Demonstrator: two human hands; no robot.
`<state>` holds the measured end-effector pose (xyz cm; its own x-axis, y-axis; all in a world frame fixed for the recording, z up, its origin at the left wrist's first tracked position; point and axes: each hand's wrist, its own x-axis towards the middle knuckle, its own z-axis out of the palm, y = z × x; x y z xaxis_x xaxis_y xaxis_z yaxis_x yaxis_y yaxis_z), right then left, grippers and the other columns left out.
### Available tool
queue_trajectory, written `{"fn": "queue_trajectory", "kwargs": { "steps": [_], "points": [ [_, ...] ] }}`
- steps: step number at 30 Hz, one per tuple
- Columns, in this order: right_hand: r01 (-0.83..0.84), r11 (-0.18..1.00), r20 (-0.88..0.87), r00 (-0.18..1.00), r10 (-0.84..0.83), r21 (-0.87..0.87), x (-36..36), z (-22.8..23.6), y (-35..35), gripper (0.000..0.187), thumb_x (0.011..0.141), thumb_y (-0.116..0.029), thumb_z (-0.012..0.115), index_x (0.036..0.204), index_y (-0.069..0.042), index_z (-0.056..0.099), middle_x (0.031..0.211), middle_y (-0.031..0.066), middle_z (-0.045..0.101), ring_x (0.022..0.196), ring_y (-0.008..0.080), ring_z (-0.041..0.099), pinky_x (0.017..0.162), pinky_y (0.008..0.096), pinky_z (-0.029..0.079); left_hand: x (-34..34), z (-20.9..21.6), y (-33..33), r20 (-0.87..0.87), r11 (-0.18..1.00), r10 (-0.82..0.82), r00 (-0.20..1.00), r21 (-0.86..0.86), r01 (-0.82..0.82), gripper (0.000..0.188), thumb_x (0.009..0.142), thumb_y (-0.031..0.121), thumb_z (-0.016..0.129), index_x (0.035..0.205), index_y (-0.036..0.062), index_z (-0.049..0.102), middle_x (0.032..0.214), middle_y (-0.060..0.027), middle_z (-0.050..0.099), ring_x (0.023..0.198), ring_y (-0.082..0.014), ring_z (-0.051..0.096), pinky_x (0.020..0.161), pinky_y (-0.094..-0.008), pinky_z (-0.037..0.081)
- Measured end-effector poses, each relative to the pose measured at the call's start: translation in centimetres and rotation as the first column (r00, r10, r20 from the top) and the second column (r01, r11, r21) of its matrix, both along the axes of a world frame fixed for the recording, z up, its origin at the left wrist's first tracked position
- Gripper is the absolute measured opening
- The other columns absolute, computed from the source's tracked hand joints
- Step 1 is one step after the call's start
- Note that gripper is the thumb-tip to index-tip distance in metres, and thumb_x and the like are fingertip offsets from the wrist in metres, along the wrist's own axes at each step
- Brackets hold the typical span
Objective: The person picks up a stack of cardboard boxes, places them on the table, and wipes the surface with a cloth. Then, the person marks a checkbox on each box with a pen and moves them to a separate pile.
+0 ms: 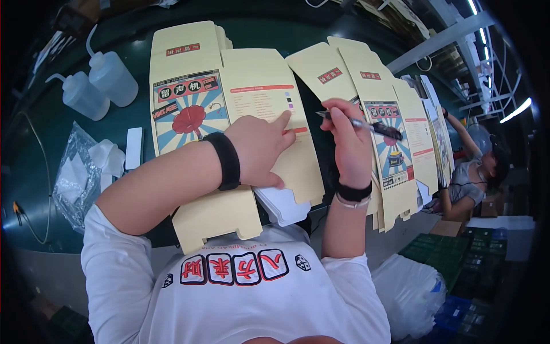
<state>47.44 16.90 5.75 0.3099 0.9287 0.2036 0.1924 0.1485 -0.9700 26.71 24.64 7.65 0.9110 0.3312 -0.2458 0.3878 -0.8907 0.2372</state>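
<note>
Flat, unfolded cream carton blanks lie stacked before me, printed with a red gramophone horn on blue and white rays. My left hand rests palm down on the top blank, fingers stretched, the index finger beside a column of small coloured squares. Between the fingers of my right hand is a dark pen, its tip pointing left toward that panel, apart from the card. A second stack of the same carton blanks lies just to the right of this hand. Black bands circle both wrists.
Two squeeze bottles stand at the far left of the dark green table. Nearer lie a clear plastic bag and a small white box. Another person works at the right, above green crates and a translucent sack.
</note>
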Motion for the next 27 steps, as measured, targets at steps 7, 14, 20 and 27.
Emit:
{"fn": "queue_trajectory", "kwargs": {
  "steps": [7,14,20,27],
  "points": [
    [-0.232,0.971,-0.112,0.968,0.225,-0.051,2.6,-3.1,5.9,0.013,0.093,0.0,0.073,0.101,-0.003,0.063,0.101,0.0054,0.065,0.08,0.011,0.06,0.071,0.0236,0.048,0.2,-0.9,0.2,0.065,1.0,0.002,0.998,0.007,-0.002,0.081,0.081,0.053,0.079,0.137,0.0006,0.055,0.159,-0.0304,0.04,0.096,-0.0361,0.074,0.082,-0.0429,0.06],
    [-0.232,0.973,-0.207,0.953,0.223,-0.021,2.2,-5.1,8.2,0.027,0.088,0.007,0.076,0.087,-0.007,0.053,0.089,0.0022,0.059,0.075,0.0081,0.054,0.065,0.0232,0.045,0.5,-0.4,0.4,0.046,0.999,0.035,0.998,-0.035,-0.033,0.077,0.08,0.05,0.081,0.134,0.0005,0.057,0.159,-0.03,0.04,0.096,-0.0345,0.075,0.081,-0.0413,0.061],
    [-0.218,0.969,-0.072,0.971,0.227,0.112,2.1,-6.7,8.9,0.031,0.088,0.009,0.075,0.082,-0.007,0.049,0.086,0.0016,0.057,0.072,0.007,0.049,0.065,0.0221,0.042,0.3,-0.5,0.6,0.058,0.997,0.042,0.997,-0.073,-0.038,0.078,0.078,0.047,0.085,0.133,0.0,0.056,0.158,-0.0308,0.04,0.096,-0.0332,0.075,0.081,-0.0403,0.061],
    [-0.211,0.971,0.107,0.974,0.199,0.115,1.7,-6.9,8.9,0.031,0.088,0.009,0.074,0.081,-0.006,0.048,0.083,0.0015,0.055,0.072,0.0072,0.047,0.065,0.0228,0.042,0.4,-0.8,0.6,0.019,0.998,0.033,0.999,-0.045,-0.032,0.08,0.076,0.049,0.087,0.132,0.0006,0.057,0.158,-0.0319,0.041,0.095,-0.0319,0.075,0.079,-0.0397,0.061]
  ]
}}
